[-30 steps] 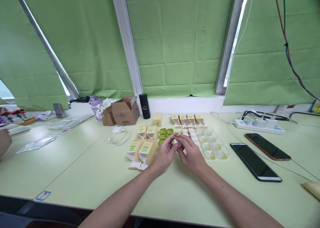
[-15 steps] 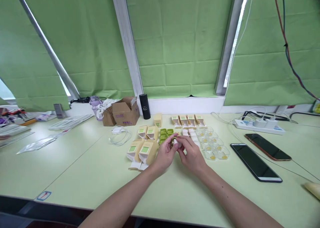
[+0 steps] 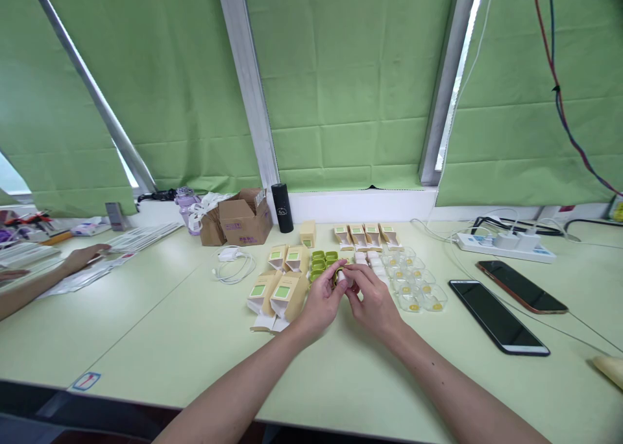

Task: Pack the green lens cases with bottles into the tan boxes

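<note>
My left hand (image 3: 324,300) is closed round a small green cup (image 3: 337,274), mostly hidden by the fingers. My right hand (image 3: 376,302) meets it, its fingertips pinched on a small white piece (image 3: 342,277) at the cup's mouth; whether the piece is inside or only against it I cannot tell. Just behind the left hand stand several green square cups (image 3: 318,256). White blocks (image 3: 374,255) lie in rows behind the right hand. To the right are clear plastic covers (image 3: 409,303) with yellow spots. Opened cream boxes (image 3: 288,293) with green labels lie left of my hands.
More cream boxes (image 3: 372,236) stand at the back. A cardboard carton (image 3: 246,222), a black bottle (image 3: 281,208) and a white charger cable (image 3: 235,266) are behind left. Two phones (image 3: 497,315) and a power strip (image 3: 506,248) lie right. Another person's hand (image 3: 84,257) is far left.
Another person's arm has come in at the far left, over the papers there. My own hands and the things in them have hardly moved.
</note>
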`<state>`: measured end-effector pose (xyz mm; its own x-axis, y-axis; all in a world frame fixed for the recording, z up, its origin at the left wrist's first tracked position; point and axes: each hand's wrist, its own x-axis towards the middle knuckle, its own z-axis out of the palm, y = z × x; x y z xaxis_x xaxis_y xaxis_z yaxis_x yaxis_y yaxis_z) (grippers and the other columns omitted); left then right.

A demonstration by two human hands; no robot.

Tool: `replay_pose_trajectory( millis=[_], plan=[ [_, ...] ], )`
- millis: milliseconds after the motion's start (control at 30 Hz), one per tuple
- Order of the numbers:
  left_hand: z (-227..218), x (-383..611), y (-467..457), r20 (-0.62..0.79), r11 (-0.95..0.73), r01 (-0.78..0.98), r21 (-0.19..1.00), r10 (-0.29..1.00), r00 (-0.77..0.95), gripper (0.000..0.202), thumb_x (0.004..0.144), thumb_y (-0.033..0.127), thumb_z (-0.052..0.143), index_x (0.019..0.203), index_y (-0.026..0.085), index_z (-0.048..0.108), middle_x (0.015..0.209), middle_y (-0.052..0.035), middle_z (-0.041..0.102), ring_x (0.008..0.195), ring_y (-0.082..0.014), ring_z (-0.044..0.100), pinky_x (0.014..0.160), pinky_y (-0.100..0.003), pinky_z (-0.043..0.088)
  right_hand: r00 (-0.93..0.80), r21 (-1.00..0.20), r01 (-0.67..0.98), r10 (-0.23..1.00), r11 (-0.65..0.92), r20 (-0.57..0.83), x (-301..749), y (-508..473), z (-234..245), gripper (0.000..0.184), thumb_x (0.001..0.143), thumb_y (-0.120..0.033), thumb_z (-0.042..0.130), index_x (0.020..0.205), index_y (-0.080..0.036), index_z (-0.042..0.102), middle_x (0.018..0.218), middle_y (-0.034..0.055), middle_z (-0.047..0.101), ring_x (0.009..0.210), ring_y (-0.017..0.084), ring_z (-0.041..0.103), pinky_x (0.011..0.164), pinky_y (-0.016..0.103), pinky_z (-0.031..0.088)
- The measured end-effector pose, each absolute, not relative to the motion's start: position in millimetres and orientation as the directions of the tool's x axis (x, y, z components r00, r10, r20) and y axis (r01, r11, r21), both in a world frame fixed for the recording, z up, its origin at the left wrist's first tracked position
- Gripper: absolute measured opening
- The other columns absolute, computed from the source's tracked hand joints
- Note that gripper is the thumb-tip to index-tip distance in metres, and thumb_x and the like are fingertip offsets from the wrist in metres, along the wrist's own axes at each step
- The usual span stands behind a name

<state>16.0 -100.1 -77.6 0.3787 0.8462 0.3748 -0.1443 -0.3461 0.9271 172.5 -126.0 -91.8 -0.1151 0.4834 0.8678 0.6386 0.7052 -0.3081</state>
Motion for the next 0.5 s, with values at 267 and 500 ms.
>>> replay_pose_trajectory(
  millis=[267,500],
  plan=[
    [-74.2,15.1,-100.8,0.378,-0.332,-0.183,0.926,0.843,0.383,0.067,0.094,0.053,0.079,0.15,0.019,0.062,0.157,-0.0176,0.06,0.149,-0.0333,0.056,0.125,-0.047,0.046,-0.107,-0.356,0.627,0.529,0.693,0.842,172.6,-128.9,-90.7,0.045,0.098,-0.008,0.054,0.139,-0.025,0.058,0.134,0.0144,0.069,0.129,0.031,0.067,0.098,0.05,0.066],
    [-75.6,13.5,-94.3,0.33,-0.228,-0.274,0.934,0.844,0.422,0.073,0.089,0.051,0.085,0.15,0.019,0.061,0.149,-0.0185,0.066,0.138,-0.0343,0.063,0.113,-0.047,0.056,-0.099,-0.444,0.575,0.597,0.687,0.796,173.2,-131.9,-85.6,0.062,0.094,-0.008,0.057,0.152,-0.025,0.043,0.133,0.0146,0.067,0.096,0.026,0.073,0.083,0.046,0.067]
  ],
)
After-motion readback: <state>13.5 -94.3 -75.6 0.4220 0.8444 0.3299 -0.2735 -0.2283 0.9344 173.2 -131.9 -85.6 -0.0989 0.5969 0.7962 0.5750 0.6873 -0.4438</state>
